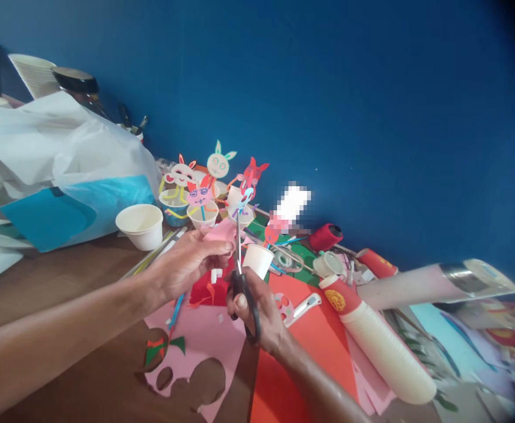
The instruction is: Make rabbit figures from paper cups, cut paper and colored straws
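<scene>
My left hand (198, 255) pinches a small piece of pink paper (222, 232) between thumb and fingers. In my right hand (261, 311) is a pair of scissors (240, 282) with black handles, blades pointing up beside the pink piece. Whether the blades touch the paper I cannot tell. Below both hands lies a pink sheet (204, 341) with round holes cut out of it. An orange-red sheet (305, 352) is under my right forearm, with a white utility knife (303, 308) on it. Behind the hands, paper animal figures (218, 164) stand in paper cups (203, 212).
An empty paper cup (140, 226) stands left, by a white plastic bag (54, 153) with blue paper. A long stack of paper cups (384, 346) lies at right. Red thread (325, 236) sits near the blue wall (327, 106). Paper scraps (154, 352) lie on the brown table (85, 364).
</scene>
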`<action>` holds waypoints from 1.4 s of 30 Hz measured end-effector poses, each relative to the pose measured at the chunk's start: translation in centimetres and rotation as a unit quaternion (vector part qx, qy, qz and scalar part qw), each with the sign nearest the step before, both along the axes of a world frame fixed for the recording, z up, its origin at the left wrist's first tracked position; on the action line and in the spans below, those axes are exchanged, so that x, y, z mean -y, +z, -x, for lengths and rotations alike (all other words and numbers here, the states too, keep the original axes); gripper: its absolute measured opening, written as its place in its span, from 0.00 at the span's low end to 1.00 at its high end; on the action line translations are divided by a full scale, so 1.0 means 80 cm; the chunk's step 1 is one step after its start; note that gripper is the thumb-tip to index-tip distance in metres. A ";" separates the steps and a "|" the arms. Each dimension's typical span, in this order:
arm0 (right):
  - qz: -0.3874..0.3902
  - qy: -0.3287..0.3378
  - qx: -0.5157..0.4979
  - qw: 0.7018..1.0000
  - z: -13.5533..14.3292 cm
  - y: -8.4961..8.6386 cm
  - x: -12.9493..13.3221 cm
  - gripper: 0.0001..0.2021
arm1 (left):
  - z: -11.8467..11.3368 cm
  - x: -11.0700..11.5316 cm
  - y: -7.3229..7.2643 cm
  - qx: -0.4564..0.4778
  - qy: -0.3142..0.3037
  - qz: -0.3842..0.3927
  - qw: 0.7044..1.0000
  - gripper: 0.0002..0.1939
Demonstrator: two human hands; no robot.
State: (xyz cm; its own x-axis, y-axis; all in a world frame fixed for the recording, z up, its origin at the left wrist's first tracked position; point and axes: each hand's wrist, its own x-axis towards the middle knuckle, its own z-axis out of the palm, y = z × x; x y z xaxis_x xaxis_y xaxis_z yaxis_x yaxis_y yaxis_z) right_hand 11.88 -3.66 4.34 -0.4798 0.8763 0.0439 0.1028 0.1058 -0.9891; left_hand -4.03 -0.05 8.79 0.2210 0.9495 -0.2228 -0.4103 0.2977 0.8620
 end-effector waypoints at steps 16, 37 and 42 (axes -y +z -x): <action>0.022 -0.003 -0.010 1.000 -0.002 -0.003 0.001 0.20 | 0.008 -0.005 -0.009 -0.041 -0.005 -0.023 0.999 0.02; 0.031 -0.002 -0.043 0.999 0.000 -0.008 0.002 0.20 | 0.016 -0.013 -0.004 -0.006 -0.061 0.013 0.998 0.03; 0.030 0.002 -0.039 0.999 0.000 -0.004 0.002 0.20 | 0.017 -0.014 -0.003 -0.006 -0.063 0.012 0.998 0.03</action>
